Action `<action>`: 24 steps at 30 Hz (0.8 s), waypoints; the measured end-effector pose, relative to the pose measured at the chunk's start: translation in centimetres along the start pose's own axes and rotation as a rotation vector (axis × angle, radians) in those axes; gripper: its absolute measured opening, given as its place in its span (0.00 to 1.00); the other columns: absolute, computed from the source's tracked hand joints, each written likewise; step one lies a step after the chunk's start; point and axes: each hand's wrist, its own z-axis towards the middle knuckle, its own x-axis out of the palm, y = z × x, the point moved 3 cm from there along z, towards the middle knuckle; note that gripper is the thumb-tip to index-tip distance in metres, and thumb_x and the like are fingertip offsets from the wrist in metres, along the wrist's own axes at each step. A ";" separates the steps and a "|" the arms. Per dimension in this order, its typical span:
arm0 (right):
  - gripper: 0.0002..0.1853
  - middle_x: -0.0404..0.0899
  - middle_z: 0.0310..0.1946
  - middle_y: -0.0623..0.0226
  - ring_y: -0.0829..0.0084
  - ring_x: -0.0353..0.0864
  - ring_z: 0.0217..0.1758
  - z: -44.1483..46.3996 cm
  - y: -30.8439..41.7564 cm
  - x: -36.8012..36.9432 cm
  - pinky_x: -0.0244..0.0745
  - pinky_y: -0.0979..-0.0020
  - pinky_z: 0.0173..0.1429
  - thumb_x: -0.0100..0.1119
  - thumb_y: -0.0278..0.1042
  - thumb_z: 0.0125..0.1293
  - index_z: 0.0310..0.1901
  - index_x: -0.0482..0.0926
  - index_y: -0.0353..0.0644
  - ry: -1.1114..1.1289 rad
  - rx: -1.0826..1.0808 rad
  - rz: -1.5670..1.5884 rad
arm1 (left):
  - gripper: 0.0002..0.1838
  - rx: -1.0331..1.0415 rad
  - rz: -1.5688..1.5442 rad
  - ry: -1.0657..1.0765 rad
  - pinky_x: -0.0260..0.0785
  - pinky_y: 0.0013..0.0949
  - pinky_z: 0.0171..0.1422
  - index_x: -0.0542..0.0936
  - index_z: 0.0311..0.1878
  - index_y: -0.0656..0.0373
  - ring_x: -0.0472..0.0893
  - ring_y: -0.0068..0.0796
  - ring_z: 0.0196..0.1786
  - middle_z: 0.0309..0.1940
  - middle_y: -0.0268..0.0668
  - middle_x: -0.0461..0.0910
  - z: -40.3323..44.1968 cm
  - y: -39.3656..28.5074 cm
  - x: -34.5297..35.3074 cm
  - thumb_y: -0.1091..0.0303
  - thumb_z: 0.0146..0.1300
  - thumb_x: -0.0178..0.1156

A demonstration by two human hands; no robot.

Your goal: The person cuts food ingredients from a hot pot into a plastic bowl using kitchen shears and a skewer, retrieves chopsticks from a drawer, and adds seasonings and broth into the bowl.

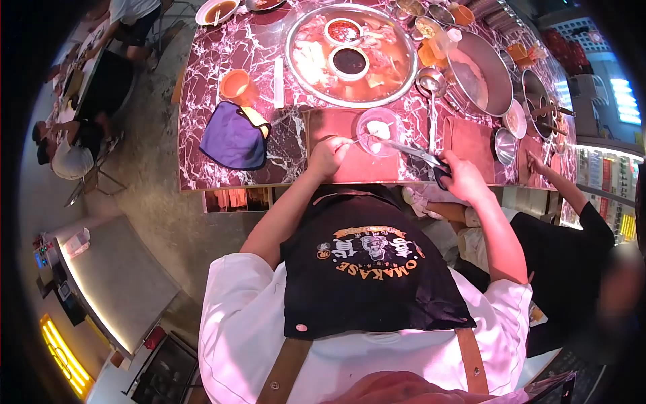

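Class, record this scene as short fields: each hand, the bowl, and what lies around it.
Right hand: holds scissors, blades at the clear bowl
Left hand: beside the bowl, pinching a thin item, too small to identify
Bowl contents: a white piece
Beyond: large round pan of food, with bowls of red sauce and dark sauce inside
Left side: purple cloth, orange cup

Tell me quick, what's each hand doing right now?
Left hand: closed, seemingly pinching a thin thing, too small to name.
Right hand: closed, holding scissors.
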 end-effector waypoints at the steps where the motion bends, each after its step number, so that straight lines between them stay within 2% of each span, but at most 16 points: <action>1: 0.27 0.84 0.41 0.46 0.44 0.83 0.49 -0.2 1.0 -1.2 0.78 0.50 0.54 0.70 0.32 0.56 0.57 0.73 0.40 -0.014 0.015 -0.080 | 0.11 0.037 0.047 -0.016 0.77 0.39 0.51 0.87 0.47 0.61 0.86 0.43 0.45 0.41 0.47 0.87 0.0 -0.6 -0.3 0.68 0.68 0.60; 3: 0.27 0.84 0.40 0.45 0.44 0.84 0.48 -0.4 3.2 -2.6 0.78 0.50 0.54 0.69 0.33 0.57 0.58 0.73 0.40 -0.044 0.053 -0.234 | 0.10 0.114 0.144 -0.037 0.77 0.41 0.50 0.87 0.46 0.60 0.86 0.46 0.45 0.40 0.47 0.86 -0.1 -1.5 -0.8 0.69 0.67 0.60; 6: 0.27 0.84 0.41 0.44 0.43 0.84 0.48 2.1 2.5 -0.8 0.78 0.49 0.54 0.68 0.33 0.57 0.59 0.73 0.40 -0.031 -0.048 -0.183 | 0.10 0.213 0.199 0.001 0.77 0.42 0.49 0.87 0.45 0.60 0.85 0.48 0.44 0.39 0.47 0.86 -0.1 -2.6 -0.7 0.69 0.67 0.60; 9: 0.27 0.85 0.39 0.44 0.43 0.84 0.48 2.6 0.9 -0.1 0.78 0.48 0.54 0.68 0.30 0.54 0.58 0.74 0.42 0.006 -0.046 -0.146 | 0.10 0.207 0.058 -0.073 0.77 0.39 0.47 0.86 0.46 0.63 0.86 0.40 0.41 0.38 0.45 0.87 -0.2 -1.6 0.3 0.70 0.68 0.59; 11: 0.26 0.85 0.38 0.44 0.43 0.84 0.47 1.2 -0.2 -0.5 0.78 0.48 0.53 0.67 0.28 0.54 0.57 0.75 0.42 -0.005 -0.037 -0.092 | 0.11 -0.017 -0.189 -0.031 0.77 0.35 0.46 0.85 0.47 0.65 0.85 0.33 0.39 0.37 0.43 0.87 -0.6 1.3 2.0 0.70 0.69 0.60; 12: 0.27 0.84 0.43 0.43 0.42 0.84 0.50 0.2 0.2 -1.1 0.78 0.48 0.55 0.67 0.33 0.55 0.58 0.73 0.41 0.046 0.026 -0.033 | 0.11 -0.130 -0.313 -0.014 0.76 0.34 0.45 0.85 0.48 0.66 0.85 0.30 0.38 0.36 0.41 0.87 -0.9 2.4 2.6 0.69 0.70 0.60; 15: 0.30 0.82 0.49 0.42 0.42 0.83 0.52 -0.5 2.6 -0.1 0.77 0.48 0.57 0.68 0.39 0.54 0.59 0.71 0.40 -0.020 0.117 -0.096 | 0.12 -0.215 -0.363 0.009 0.75 0.31 0.44 0.84 0.49 0.67 0.82 0.23 0.36 0.35 0.38 0.86 -1.8 2.5 3.4 0.69 0.71 0.60; 16: 0.33 0.80 0.52 0.42 0.42 0.82 0.53 0.3 2.4 1.4 0.76 0.48 0.58 0.70 0.44 0.53 0.58 0.70 0.40 -0.082 0.064 -0.051 | 0.12 -0.184 -0.336 -0.003 0.75 0.32 0.43 0.84 0.49 0.67 0.82 0.25 0.35 0.34 0.38 0.86 -1.9 2.0 3.6 0.69 0.71 0.60; 17: 0.31 0.81 0.51 0.42 0.42 0.82 0.54 1.0 2.1 2.7 0.76 0.48 0.59 0.70 0.42 0.54 0.57 0.71 0.40 -0.129 0.056 -0.014 | 0.12 -0.218 -0.320 0.016 0.75 0.32 0.43 0.84 0.49 0.67 0.83 0.25 0.35 0.33 0.39 0.86 -2.1 1.6 3.7 0.69 0.71 0.59; 19: 0.31 0.81 0.51 0.42 0.43 0.81 0.55 1.8 1.8 3.9 0.76 0.49 0.59 0.69 0.40 0.53 0.58 0.70 0.40 -0.075 0.039 0.090 | 0.12 -0.289 -0.282 0.053 0.75 0.33 0.43 0.84 0.49 0.67 0.83 0.27 0.35 0.33 0.40 0.86 -2.3 -0.1 3.3 0.69 0.71 0.59; 22: 0.32 0.80 0.51 0.43 0.44 0.81 0.56 0.2 0.6 3.1 0.75 0.50 0.61 0.70 0.38 0.53 0.60 0.70 0.41 0.057 0.159 -0.001 | 0.13 -0.259 -0.253 0.024 0.75 0.35 0.42 0.84 0.50 0.67 0.84 0.29 0.34 0.33 0.41 0.85 -2.1 1.1 3.4 0.69 0.71 0.58; 24: 0.32 0.80 0.53 0.43 0.44 0.79 0.59 -1.7 2.4 0.8 0.74 0.51 0.63 0.70 0.36 0.53 0.60 0.70 0.39 0.002 0.181 -0.057 | 0.13 -0.289 -0.241 0.038 0.75 0.36 0.43 0.84 0.51 0.66 0.85 0.31 0.35 0.33 0.43 0.85 -2.0 1.0 3.1 0.68 0.71 0.58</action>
